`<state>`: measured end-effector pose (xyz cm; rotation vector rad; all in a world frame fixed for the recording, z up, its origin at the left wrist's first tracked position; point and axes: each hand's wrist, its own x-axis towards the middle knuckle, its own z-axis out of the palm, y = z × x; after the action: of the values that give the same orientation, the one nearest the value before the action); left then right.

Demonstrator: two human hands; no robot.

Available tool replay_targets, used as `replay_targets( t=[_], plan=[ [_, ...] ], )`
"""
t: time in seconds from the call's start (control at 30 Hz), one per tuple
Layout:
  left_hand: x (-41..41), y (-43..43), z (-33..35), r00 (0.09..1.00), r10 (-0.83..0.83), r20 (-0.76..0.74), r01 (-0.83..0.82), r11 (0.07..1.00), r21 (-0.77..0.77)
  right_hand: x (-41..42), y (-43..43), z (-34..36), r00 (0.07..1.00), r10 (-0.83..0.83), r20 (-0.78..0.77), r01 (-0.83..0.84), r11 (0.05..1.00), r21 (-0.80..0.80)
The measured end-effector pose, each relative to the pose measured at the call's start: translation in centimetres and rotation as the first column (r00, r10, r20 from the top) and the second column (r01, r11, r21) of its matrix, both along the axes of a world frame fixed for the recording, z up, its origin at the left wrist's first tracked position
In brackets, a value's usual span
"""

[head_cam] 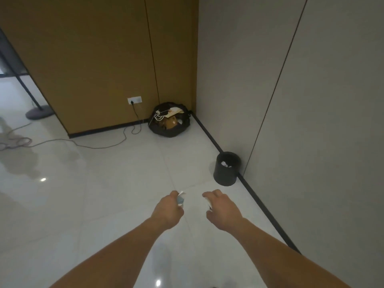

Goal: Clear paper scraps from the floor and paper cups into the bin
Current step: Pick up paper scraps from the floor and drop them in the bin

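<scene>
A small black round bin stands on the white floor against the grey wall, with white crumpled paper inside it. My left hand grips a white and pale blue paper scrap, which sticks out past the fingers. My right hand is curled round a white paper scrap, of which only a sliver shows. Both hands are held out in front of me, short of the bin and to its lower left.
A black bag full of cardboard and white cables sits in the corner. A cable runs from a wall socket across the floor to the left. A stand with a round base is at far left.
</scene>
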<state>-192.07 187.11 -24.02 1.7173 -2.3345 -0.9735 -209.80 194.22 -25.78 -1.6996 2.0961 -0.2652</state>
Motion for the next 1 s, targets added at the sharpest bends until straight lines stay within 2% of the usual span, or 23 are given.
replay_targets(
  t=[0.13, 0.37, 0.7, 1.0],
  plan=[
    [-3.8, -7.2, 0.4, 1.0, 0.021, -0.001, -0.021, 0.999, -0.032, -3.8, -7.4, 0.4, 1.0, 0.008, 0.006, -0.007, 1.0, -0.017],
    [-8.9, -20.0, -1.4, 1.0, -0.013, 0.004, 0.013, 1.0, 0.003, -8.7, -18.9, -1.5, 1.0, -0.024, 0.004, 0.024, 0.999, 0.022],
    [-16.9, -42.0, -2.5, 0.956, -0.289, -0.042, 0.29, 0.957, 0.007, -14.9, -35.8, -3.0, 0.971, -0.24, -0.01, 0.24, 0.967, 0.087],
    [-29.2, -53.0, -3.7, 0.851, -0.523, 0.049, 0.522, 0.852, 0.032, -23.8, -43.0, -5.8, 0.896, -0.442, 0.031, 0.434, 0.89, 0.139]
  ],
)
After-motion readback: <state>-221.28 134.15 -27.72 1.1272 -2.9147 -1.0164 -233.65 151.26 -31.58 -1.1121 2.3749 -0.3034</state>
